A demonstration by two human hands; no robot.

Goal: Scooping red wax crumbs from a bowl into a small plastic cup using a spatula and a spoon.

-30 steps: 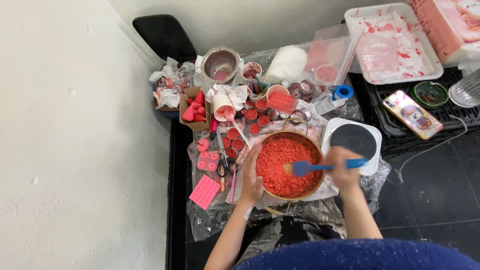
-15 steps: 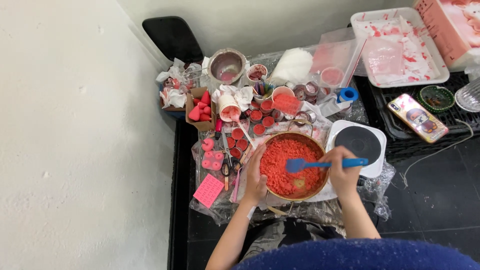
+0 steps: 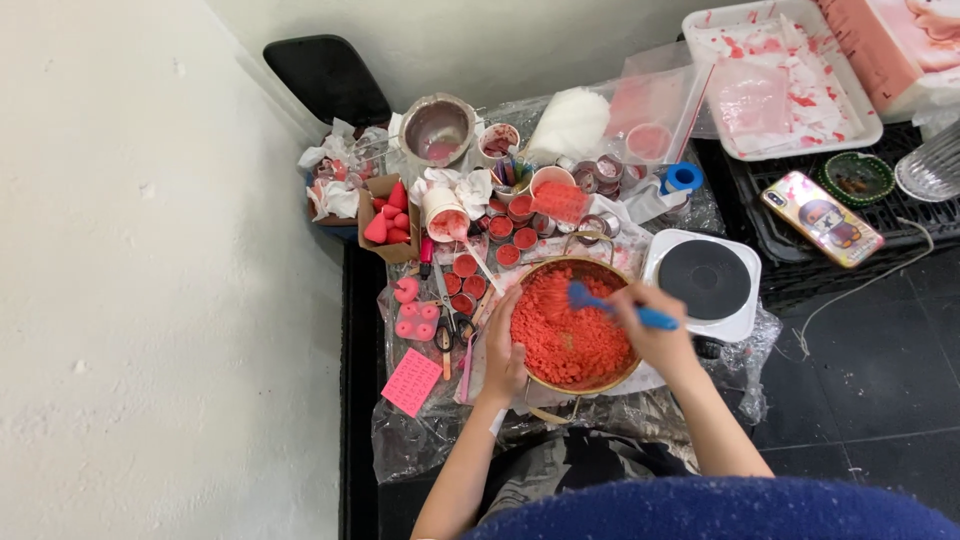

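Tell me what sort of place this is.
Likely a home craft corner on the floor: a bowl of red flakes, a small electric hot plate and filled round moulds suggest candle or wax making.

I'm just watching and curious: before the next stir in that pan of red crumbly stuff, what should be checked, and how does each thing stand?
1. Pan steadied: ok, the left hand rests on its left rim.
2. Blue spatula gripped: ok, the right hand is closed around the handle, blade end over the red mixture.
3. Mixture inside the pan: ok, none seen spilled past the rim.
4. Room on the left: not ok, small red-filled cups and pink moulded shapes crowd close to the pan.
5. Hot plate on the right: cannot tell whether it is on.
6. Plastic sheet under the work: ok, it covers the surface beneath the pan.
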